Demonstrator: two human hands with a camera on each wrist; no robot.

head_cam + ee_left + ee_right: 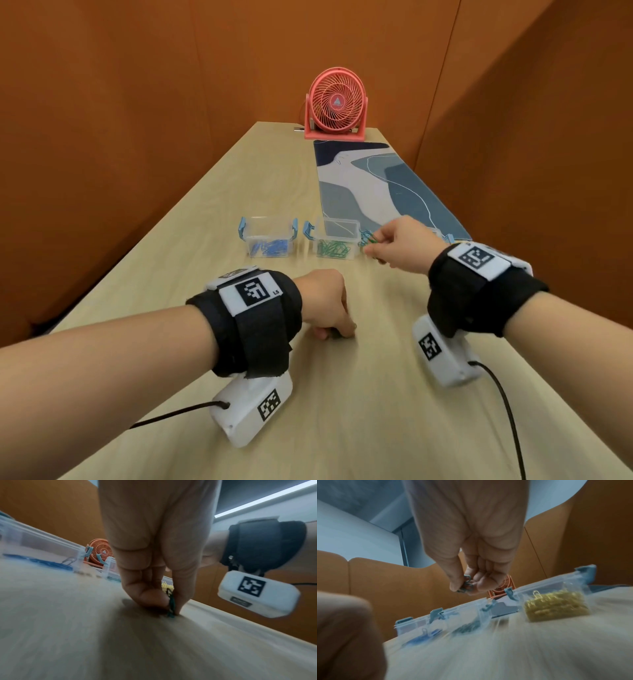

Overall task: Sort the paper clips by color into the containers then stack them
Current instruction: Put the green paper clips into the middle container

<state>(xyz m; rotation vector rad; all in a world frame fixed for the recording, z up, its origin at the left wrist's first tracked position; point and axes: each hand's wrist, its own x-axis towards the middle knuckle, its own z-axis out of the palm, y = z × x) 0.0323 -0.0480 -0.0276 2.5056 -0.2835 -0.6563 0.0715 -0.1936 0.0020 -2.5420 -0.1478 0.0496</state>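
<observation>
Three clear containers with blue latches stand in a row mid-table: one with blue clips [269, 240], one with green clips [334, 241], and one with yellow clips [556, 601], which my right hand hides in the head view. My right hand [373, 245] is raised just right of the green container and pinches several green clips [368, 237], also seen as green clips [465, 586]. My left hand [337, 330] is down on the table nearer me, thumb and finger pinching a green clip [171, 603] against the wood.
A pink desk fan [336, 104] stands at the far end of the wooden table [359, 411]. A blue patterned mat [373, 185] lies behind the containers on the right. Orange partition walls close in both sides. Cables trail from both wrist cameras.
</observation>
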